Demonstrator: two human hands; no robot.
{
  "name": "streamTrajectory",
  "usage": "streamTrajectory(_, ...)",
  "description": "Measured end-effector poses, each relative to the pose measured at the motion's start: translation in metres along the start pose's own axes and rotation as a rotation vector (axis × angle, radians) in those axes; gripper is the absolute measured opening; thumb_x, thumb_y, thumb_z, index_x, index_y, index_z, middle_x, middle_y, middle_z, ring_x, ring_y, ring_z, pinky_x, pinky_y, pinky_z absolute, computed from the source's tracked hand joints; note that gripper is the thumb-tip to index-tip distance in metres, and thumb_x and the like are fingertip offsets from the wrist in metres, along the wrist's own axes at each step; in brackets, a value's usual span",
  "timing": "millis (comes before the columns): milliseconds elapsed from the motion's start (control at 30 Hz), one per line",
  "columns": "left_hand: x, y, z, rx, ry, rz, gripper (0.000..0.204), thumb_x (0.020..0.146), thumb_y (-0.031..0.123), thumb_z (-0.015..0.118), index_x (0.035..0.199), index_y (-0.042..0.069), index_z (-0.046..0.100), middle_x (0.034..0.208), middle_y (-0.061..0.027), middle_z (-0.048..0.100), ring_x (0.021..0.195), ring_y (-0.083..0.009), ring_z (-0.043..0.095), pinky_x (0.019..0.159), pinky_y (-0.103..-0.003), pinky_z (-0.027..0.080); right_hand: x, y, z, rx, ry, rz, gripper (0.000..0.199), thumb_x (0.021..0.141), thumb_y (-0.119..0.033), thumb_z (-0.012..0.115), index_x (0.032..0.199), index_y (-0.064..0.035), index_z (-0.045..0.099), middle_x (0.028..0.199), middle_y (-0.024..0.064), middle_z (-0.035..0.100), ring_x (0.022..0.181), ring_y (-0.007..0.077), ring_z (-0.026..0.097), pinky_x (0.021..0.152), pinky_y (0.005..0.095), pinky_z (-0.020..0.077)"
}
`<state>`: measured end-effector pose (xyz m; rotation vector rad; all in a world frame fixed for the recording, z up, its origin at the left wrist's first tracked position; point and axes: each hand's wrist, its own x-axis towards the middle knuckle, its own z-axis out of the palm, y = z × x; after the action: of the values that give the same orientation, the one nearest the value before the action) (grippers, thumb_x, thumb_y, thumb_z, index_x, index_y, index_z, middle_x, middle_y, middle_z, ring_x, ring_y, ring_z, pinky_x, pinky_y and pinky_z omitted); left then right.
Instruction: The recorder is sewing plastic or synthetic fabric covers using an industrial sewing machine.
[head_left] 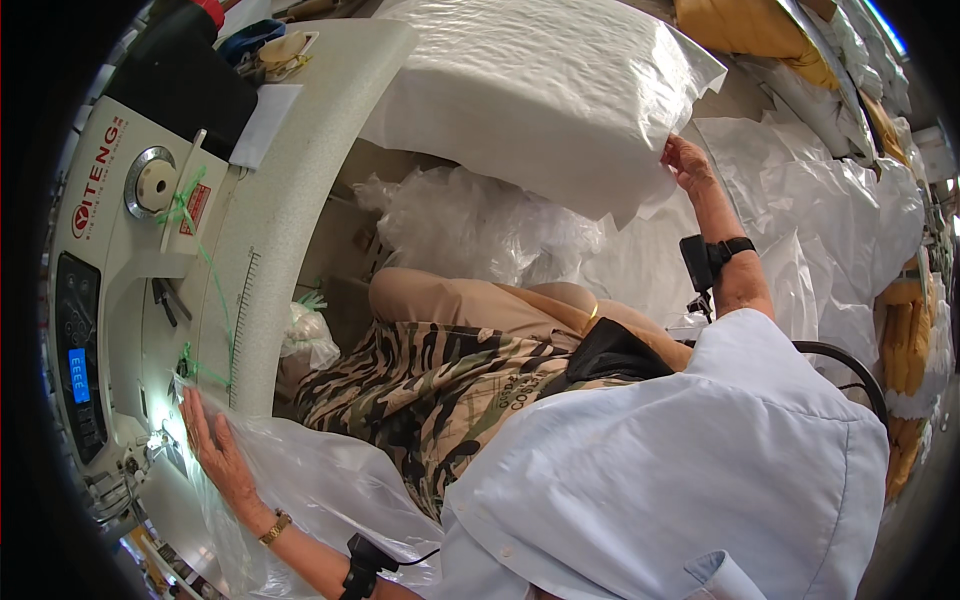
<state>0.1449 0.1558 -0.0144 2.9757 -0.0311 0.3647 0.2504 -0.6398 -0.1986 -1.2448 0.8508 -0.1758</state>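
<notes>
My left hand (222, 455) lies on a translucent plastic sheet (320, 480) with its fingers stretched out, close to the lit needle area of a sewing machine (150, 280). The sheet drapes from the machine bed over my lap side. Off to the far right, my right hand (688, 163) pinches the edge of a white, wrinkled sheet (520, 80) that covers a large flat surface or stack; what lies under it is hidden. Green thread (205, 260) runs down the machine's front towards the needle, which the glare partly hides.
Crumpled clear plastic (480, 220) lies beyond my knees, and more plastic sheeting (800, 220) is heaped at the right. A small bag of scraps (310, 335) hangs at the table edge. Mustard-coloured padded goods (905, 340) are piled at far right.
</notes>
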Motion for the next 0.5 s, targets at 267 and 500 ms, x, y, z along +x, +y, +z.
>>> streamTrajectory(267, 0.001, 0.001, 0.001, -0.012, 0.014, 0.012, 0.05, 0.099, 0.036, 0.043, 0.141, 0.008, 0.044, 0.147, -0.0098, 0.041, 0.139, -0.0304, 0.03, 0.114, -0.044, 0.022, 0.008, 0.002, -0.003, -0.038, 0.039, -0.091, 0.013, 0.088, -0.017, 0.064, 0.087, -0.0043, 0.067, 0.073, 0.0015, 0.064, 0.061, 0.0131, 0.06, 0.062, 0.0261, 0.0514)
streamTrajectory(500, 0.002, -0.002, 0.001, 0.008, 0.011, 0.011, 0.05, 0.099, 0.035, 0.042, 0.142, 0.008, 0.042, 0.147, -0.0099, 0.04, 0.139, -0.0305, 0.03, 0.114, -0.044, 0.022, 0.015, 0.005, -0.002, -0.312, 0.161, -0.052, 0.023, 0.085, -0.032, 0.069, 0.088, -0.0089, 0.067, 0.077, 0.0041, 0.066, 0.068, 0.0194, 0.063, 0.072, 0.0377, 0.0503)
